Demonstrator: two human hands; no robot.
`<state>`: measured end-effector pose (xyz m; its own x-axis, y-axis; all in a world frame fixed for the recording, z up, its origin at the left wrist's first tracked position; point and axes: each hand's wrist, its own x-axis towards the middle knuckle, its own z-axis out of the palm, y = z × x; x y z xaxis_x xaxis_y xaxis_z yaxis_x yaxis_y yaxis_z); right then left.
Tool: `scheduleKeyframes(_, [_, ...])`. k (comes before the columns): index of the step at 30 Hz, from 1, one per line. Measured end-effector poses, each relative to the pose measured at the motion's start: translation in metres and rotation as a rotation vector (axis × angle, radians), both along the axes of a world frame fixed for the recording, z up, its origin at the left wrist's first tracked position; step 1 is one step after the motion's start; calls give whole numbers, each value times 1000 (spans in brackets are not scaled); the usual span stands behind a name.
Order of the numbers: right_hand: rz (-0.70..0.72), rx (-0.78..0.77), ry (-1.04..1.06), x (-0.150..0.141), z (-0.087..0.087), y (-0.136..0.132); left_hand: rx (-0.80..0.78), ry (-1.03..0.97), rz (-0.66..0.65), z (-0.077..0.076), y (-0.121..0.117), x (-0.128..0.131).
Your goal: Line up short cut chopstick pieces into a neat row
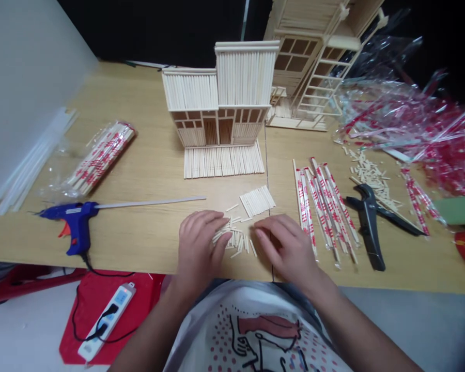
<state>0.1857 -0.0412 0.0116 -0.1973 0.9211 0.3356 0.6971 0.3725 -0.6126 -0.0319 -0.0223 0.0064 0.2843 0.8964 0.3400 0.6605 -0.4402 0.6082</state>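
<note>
A loose pile of short cut wooden sticks point(238, 240) lies on the table between my two hands. My left hand point(201, 240) rests at the pile's left side, thumb and fingers apart around some of the pieces. On the other side, my right hand point(284, 240) hovers by the table with its fingers curved and the thumb apart; nothing shows between them. Just beyond the pile lies a small panel of sticks laid side by side point(258, 201). Farther back stands a model house built of sticks point(225, 108), with a slatted porch in front.
To the left are a blue glue gun point(79, 219), wrapped chopsticks point(103, 157) and clear glue sticks point(34, 160). On the right lie more wrapped chopsticks point(323, 201), a black cutter point(368, 222), stick scraps point(372, 175) and plastic wrappers point(411, 119). A taller stick model point(306, 67) stands behind.
</note>
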Motion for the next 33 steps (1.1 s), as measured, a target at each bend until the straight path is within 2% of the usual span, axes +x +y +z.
scheduleKeyframes(3, [-12,-137,51,-11,3,-15,-10,-31,-48,-1,-20,-5])
scheduleKeyframes(8, [-31,-139,15,-20,-4,-26,-14,0,-112,-1,-39,4])
scheduleKeyframes(21, [-36,-156,9,-28,-6,-27,48,45,-90,-12,-34,8])
scheduleKeyframes(30, [-114,-125,-93,-7,-7,-27,44,32,-83,-11,-38,5])
scheduleKeyframes(33, [-121,-93,-126,-8,-5,-26,47,26,-82,-12,-40,2])
